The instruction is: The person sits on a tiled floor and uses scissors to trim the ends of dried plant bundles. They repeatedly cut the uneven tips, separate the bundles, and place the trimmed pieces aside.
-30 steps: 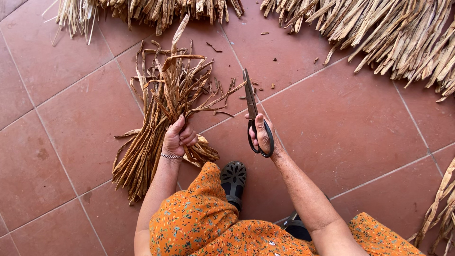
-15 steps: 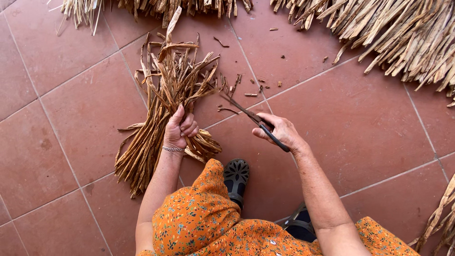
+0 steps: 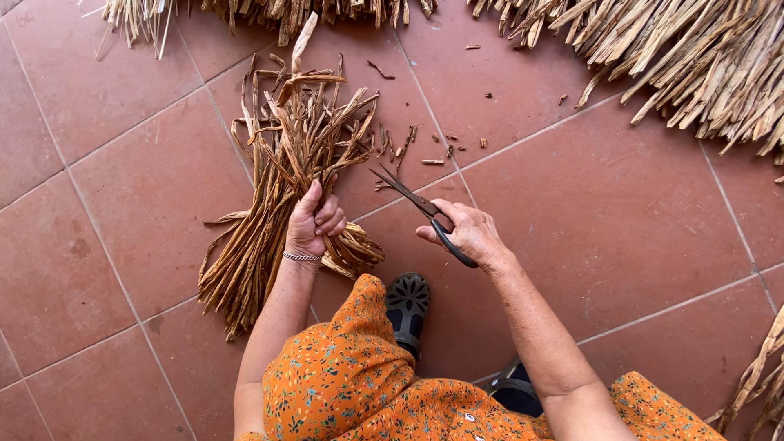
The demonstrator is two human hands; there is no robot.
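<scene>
**Bundle of dried leaf strips gripped at mid-length, scissors at its right edge**

Open terracotta tile floor (image 3: 621, 229) lies to the right of the hands and to the left of the bundle, with room on both sides. Along the far edge runs a row of dried straw-coloured strips (image 3: 269, 10), and a larger heap of the same fills the far right corner (image 3: 694, 57); both are cut off by the frame. A few more strips enter at the near right edge (image 3: 755, 384). Small cut scraps (image 3: 437, 151) dot the tiles just right of the bundle's far end.

The bundle of dried leaf strips (image 3: 278, 196) lies on the floor with its long axis running near to far, leaning slightly right; the far end splays into bent tips, the near end fans toward the near left. The left hand (image 3: 313, 222) is closed around its middle, hiding that stretch. The right hand (image 3: 469, 233) is closed through the handles of dark scissors (image 3: 416, 204); the blades, slightly parted, point far-left toward the bundle's right edge, and whether they touch it is hard to tell. One handle loop is mostly covered by the fingers.

A dark sandal (image 3: 407, 306) shows beside the orange flowered dress (image 3: 351, 384); a second sandal (image 3: 510, 388) is partly hidden.
</scene>
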